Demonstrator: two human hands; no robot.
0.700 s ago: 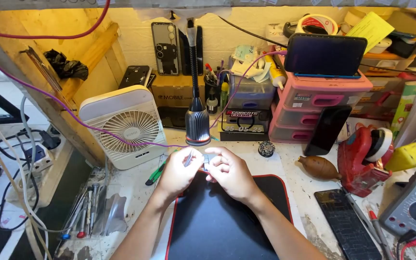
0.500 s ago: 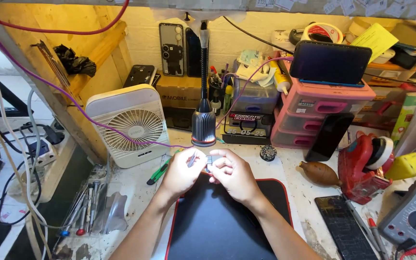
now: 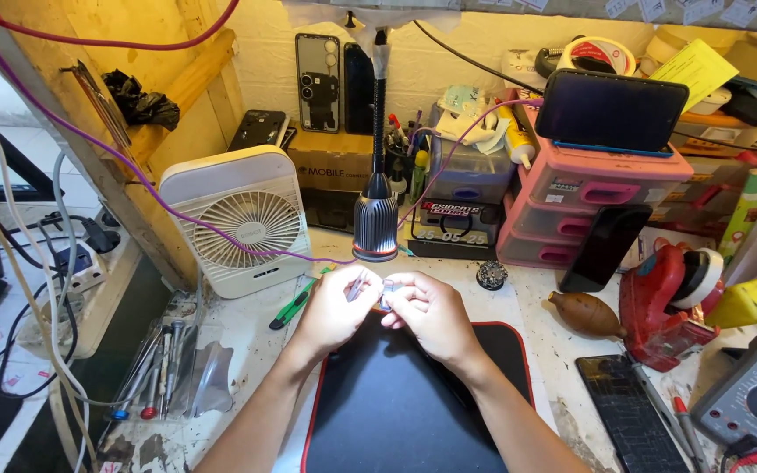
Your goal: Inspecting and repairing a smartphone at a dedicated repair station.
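Both hands meet over the far edge of a black work mat [image 3: 413,412] with a red border, under the head of a gooseneck lamp [image 3: 376,226]. The left hand [image 3: 336,308] pinches a slim metal tool [image 3: 355,287] between its fingertips; the right hand [image 3: 431,311] is closed on a small pale part [image 3: 389,289], too small to identify. A white desk fan [image 3: 240,219] stands toward the bench's left side; a green-handled tool [image 3: 295,302] lies between fan and mat.

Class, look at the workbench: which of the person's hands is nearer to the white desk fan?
Left. The left hand is beside the white desk fan, just to its right; the right hand lies farther right, beyond the left.
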